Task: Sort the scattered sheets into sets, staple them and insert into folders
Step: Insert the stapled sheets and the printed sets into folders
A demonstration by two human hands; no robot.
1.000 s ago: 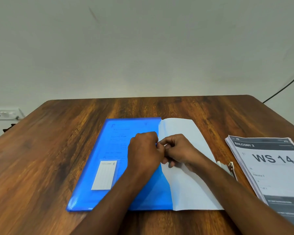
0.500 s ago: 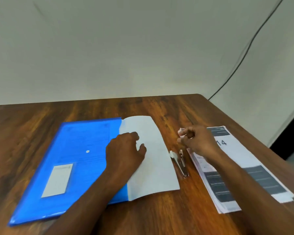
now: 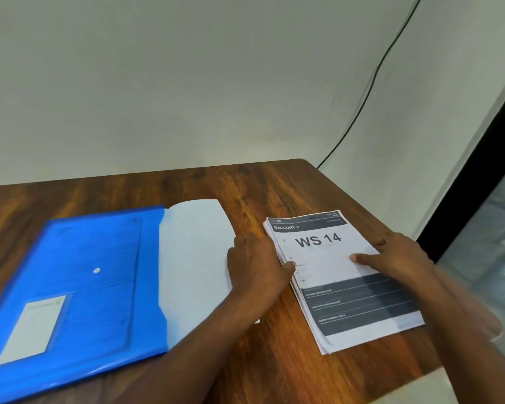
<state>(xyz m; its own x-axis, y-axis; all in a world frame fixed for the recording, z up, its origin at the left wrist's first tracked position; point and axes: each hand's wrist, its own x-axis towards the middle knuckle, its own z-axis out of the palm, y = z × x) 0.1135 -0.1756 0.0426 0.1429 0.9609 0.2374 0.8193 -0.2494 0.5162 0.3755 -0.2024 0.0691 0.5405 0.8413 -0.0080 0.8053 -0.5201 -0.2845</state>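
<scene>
A stack of printed sheets (image 3: 344,275), with "WS 14" on the top page, lies near the right edge of the wooden bench (image 3: 274,188). The left hand (image 3: 257,263) grips the stack's left edge, thumb on the top page and fingers curled at the side. The right hand (image 3: 397,258) rests on the stack's right side with straight fingers, thumb flat on the page. Beside the left hand, toward the bench's left side, lies a blue folder (image 3: 85,281) with white sheets (image 3: 193,263) sticking out of it.
</scene>
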